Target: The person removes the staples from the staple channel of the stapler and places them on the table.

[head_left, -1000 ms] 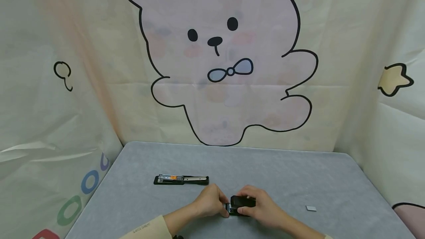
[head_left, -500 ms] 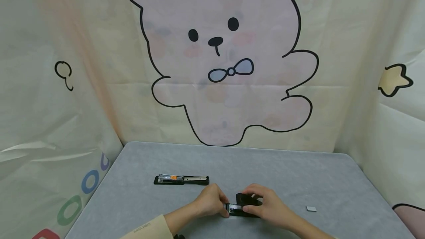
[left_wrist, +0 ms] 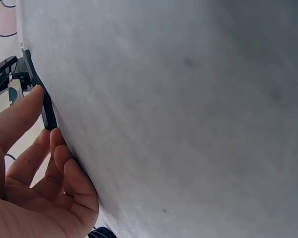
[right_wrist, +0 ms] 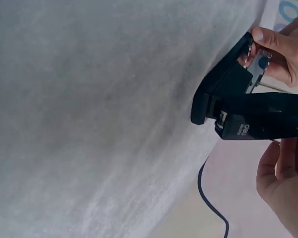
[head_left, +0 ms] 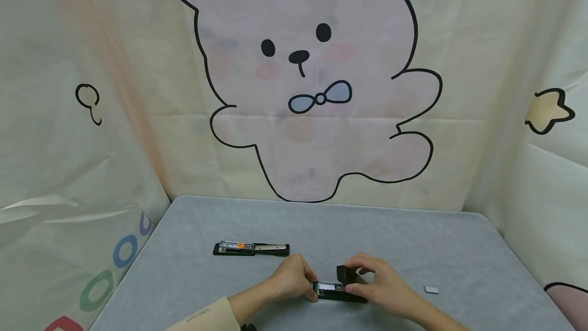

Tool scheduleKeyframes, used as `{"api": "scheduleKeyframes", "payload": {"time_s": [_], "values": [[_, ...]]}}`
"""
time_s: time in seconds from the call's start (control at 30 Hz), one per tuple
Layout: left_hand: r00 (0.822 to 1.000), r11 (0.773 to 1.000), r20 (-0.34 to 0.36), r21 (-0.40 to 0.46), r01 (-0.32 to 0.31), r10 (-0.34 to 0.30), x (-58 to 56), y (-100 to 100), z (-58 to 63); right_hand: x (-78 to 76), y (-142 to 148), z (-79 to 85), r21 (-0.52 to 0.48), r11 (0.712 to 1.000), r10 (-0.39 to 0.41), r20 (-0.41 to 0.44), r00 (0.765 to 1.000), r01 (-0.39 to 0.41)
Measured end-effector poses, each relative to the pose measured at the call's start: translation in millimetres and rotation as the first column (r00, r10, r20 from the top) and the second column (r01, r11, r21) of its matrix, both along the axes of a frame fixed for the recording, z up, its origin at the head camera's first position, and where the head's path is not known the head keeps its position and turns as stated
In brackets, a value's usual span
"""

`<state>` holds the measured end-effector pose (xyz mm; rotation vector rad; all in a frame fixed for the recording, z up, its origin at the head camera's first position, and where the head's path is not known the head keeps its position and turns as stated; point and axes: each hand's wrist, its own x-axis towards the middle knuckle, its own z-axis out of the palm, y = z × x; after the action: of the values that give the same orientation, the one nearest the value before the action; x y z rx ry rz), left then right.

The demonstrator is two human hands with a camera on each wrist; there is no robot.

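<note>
A black stapler sits on the grey tabletop with its top arm raised and its metal staple channel exposed. My left hand pinches the front end of the base, thumb above and fingers below in the left wrist view. My right hand grips the raised top arm between thumb and fingers. In the right wrist view the top arm stands at a wide angle from the base, beyond which the left fingertips show. Part of the arm is hidden behind the right hand.
Farther back on the left lies a long black item with a clear section, an orange patch and a pale metal strip. A small flat grey piece lies right of the right hand. Printed cloth walls surround the table.
The right hand has moved right and slightly up, swinging the stapler's top arm farther back and baring more of the channel. The left hand has stayed at the front end.
</note>
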<state>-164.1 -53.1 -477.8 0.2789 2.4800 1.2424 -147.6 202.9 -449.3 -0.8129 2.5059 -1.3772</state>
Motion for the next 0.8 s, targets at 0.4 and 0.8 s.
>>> {"api": "scheduleKeyframes", "payload": {"time_s": [0.4,0.8], "values": [[1.000,1.000,-0.005,-0.014,-0.008,0.008,-0.7,0.1,-0.9,3.0,13.8,3.8,0.009,0.998,-0.057,0.034,0.998,0.056],[0.998,0.999,0.043,-0.012,-0.037,0.038,-2.4,2.6,-1.2,4.7,29.0,5.1,-0.035,0.997,-0.073,0.021,0.997,0.074]]}}
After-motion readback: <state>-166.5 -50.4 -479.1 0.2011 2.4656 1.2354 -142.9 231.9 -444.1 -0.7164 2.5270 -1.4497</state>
